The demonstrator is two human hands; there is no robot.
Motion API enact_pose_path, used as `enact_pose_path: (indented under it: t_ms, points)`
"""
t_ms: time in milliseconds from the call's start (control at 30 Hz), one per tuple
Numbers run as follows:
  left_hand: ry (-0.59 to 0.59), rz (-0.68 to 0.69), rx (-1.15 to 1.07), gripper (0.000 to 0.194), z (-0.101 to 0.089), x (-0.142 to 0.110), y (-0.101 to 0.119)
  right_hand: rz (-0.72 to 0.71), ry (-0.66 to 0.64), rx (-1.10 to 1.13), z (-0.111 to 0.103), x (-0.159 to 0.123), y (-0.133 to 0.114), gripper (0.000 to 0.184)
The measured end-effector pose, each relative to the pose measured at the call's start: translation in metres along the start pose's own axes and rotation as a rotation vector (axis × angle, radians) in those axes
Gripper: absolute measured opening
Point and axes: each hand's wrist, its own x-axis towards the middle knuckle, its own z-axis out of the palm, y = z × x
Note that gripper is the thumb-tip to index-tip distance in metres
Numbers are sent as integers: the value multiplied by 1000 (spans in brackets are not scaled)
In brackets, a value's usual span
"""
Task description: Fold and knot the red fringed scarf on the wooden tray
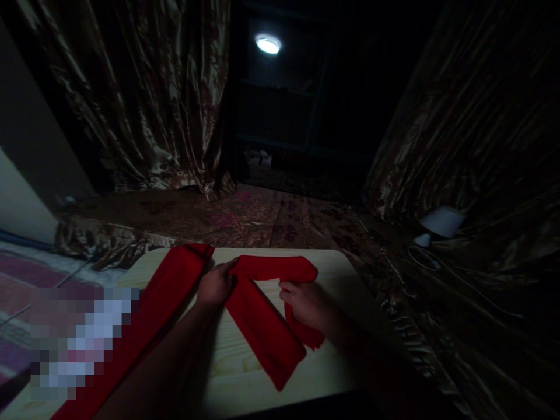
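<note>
Long red strip (144, 318) lies flat, left side of pale wooden table (341, 274). Left hand (215, 286) presses palm-down on fold corner of red cloth (262, 326), mid-table. Right hand (308, 303) pinches cloth's near-right edge. Seemingly mid-fold; next move calls for steady corner, aligned edges.

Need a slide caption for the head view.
Both hands, left and right, press on a red cloth folded on a pale wooden table.
</note>
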Motion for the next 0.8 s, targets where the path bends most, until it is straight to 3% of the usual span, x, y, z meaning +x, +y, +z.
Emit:
enact_pose_path:
  t_ms: [133, 200, 267, 333, 433, 533, 700, 800]
  points:
    - [-6, 5, 7, 59, 1, 1, 0, 182, 396, 663, 7, 3, 36, 17]
    - [-8, 5, 8, 59, 1, 1, -1, 246, 446, 853, 9, -2, 53, 16]
    - [-7, 0, 15, 58, 1, 2, -1, 240, 358, 788, 9, -11, 61, 23]
    - [-4, -4, 23, 58, 1, 2, -1, 150, 215, 528, 6, -23, 57, 36]
    - [-6, -6, 25, 58, 1, 2, -1, 18, 68, 69, -4, -37, 33, 58]
    - [-11, -3, 32, 59, 2, 1, -2, -39, 25, -192, -16, -40, 8, 55]
    - [-12, -10, 7, 58, 4, 2, -3, -261, -75, -153, -21, -34, -2, 48]
    - [-23, -55, -85, 59, 4, 5, -3, -181, -24, 140, -4, -29, 7, 47]
